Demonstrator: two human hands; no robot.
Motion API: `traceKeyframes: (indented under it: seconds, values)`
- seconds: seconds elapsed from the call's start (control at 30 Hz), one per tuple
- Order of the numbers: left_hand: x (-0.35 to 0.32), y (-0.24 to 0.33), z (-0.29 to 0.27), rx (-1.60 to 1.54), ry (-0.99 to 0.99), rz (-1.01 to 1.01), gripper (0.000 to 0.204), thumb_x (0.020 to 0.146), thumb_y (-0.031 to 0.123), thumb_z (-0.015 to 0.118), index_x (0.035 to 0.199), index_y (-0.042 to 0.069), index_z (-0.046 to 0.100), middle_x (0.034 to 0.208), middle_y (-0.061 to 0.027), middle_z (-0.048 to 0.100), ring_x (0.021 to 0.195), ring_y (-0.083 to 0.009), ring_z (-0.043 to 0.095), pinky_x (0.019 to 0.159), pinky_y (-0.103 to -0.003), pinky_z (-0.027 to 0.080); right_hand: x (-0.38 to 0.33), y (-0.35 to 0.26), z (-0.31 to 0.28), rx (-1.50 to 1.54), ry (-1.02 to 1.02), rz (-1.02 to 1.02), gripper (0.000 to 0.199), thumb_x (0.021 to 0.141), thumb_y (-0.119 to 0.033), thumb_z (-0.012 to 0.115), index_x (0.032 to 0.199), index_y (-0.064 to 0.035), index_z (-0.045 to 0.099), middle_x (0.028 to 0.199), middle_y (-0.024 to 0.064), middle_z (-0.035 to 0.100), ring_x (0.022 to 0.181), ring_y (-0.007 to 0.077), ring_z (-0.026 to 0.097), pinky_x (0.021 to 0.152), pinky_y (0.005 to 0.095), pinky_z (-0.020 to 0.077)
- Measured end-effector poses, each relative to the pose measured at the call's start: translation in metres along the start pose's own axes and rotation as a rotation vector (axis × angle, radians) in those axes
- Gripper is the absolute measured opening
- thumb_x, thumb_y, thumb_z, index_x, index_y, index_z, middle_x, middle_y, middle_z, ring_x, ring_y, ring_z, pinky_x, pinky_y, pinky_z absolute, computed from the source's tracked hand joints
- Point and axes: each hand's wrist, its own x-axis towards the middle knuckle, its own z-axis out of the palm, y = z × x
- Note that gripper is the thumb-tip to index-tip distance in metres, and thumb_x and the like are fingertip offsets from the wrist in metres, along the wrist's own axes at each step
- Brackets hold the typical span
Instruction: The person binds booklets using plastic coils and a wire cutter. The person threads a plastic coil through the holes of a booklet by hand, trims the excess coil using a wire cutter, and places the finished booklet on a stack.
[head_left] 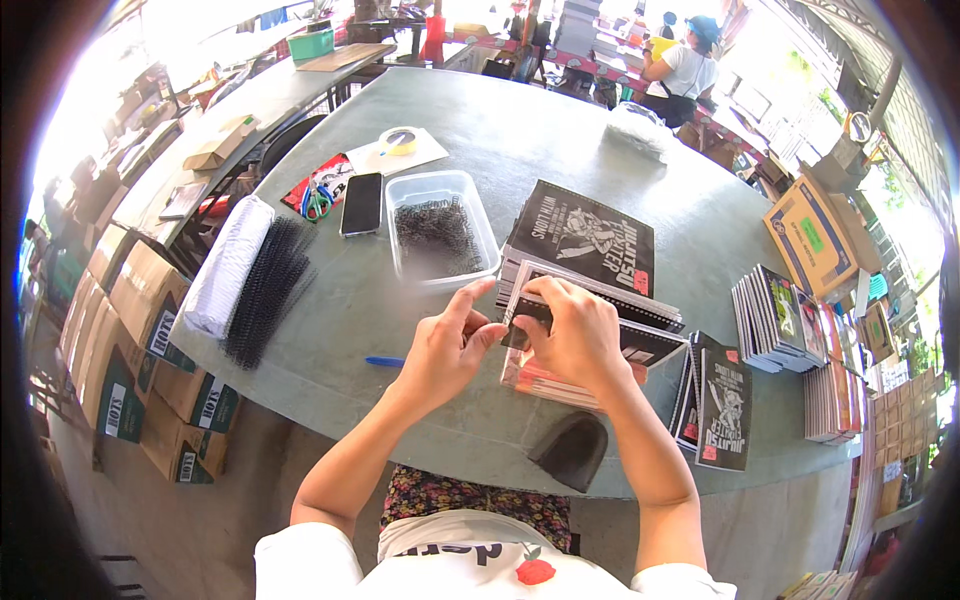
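My right hand (572,325) is closed on the upper left edge of a spiral-bound book (645,342) with a black cover, which stands tilted over other books. Beside that edge is my left hand (455,338), its thumb and index finger apart and the thumb tip close to the book. I see nothing held in it. Behind the hands lies a stack of black-covered books (585,235) with white and red print. Pale book edges (550,382) show below my right hand. A clear plastic tub (443,225) of black wire coils stands beyond my left hand.
To the left lie black binding coils (268,290), a white roll (228,265), a phone (361,205), scissors (316,200) and tape (398,141). A blue pen (384,361) and a dark rounded object (570,450) are nearer. More books (722,405) sit right. A person (685,70) works beyond.
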Motion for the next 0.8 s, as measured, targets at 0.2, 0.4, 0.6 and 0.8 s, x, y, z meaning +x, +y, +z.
traceKeyframes:
  seconds: [0.2,0.4,0.6,0.8]
  values:
    - [0.003,-0.011,-0.016,0.151,0.067,-0.065,0.056,0.083,0.011,0.066,0.134,0.006,0.042,0.076,-0.0125,0.066,0.061,-0.0185,0.062,0.061,-0.032,0.049,-0.01,-0.003,-0.016,-0.148,-0.092,0.093,0.033,0.07,-0.029,0.074,0.088,-0.0044,0.06,0.08,0.0119,0.064,0.079,0.0286,0.064,0.069,0.0392,0.0495]
    - [-0.017,-0.024,0.055,0.334,-0.356,-0.134,0.079,0.083,0.014,0.063,0.146,0.008,0.016,0.075,-0.022,0.062,0.069,-0.0391,0.062,0.061,-0.046,0.047,-0.009,0.017,-0.017,-0.196,-0.157,0.167,0.034,0.068,-0.033,0.075,0.081,-0.0065,0.058,0.079,0.0099,0.065,0.078,0.029,0.064,0.068,0.0402,0.0497]
    - [-0.012,-0.027,0.041,0.275,-0.362,0.04,0.088,0.08,0.014,0.059,0.147,0.011,0.001,0.077,-0.0233,0.064,0.071,-0.0427,0.062,0.062,-0.052,0.046,-0.011,0.015,-0.009,-0.171,-0.146,0.102,0.03,0.07,-0.03,0.072,0.082,-0.0073,0.057,0.079,0.0096,0.064,0.076,0.0293,0.063,0.066,0.0407,0.0489]
    - [-0.002,-0.017,0.001,0.174,-0.233,-0.031,0.051,0.083,0.013,0.063,0.128,0.004,0.041,0.077,-0.0139,0.066,0.068,-0.0253,0.063,0.062,-0.038,0.049,-0.002,0.013,-0.005,-0.109,-0.081,-0.026,0.024,0.077,-0.026,0.069,0.081,-0.0074,0.054,0.077,0.0089,0.062,0.074,0.0297,0.062,0.064,0.0407,0.0477]
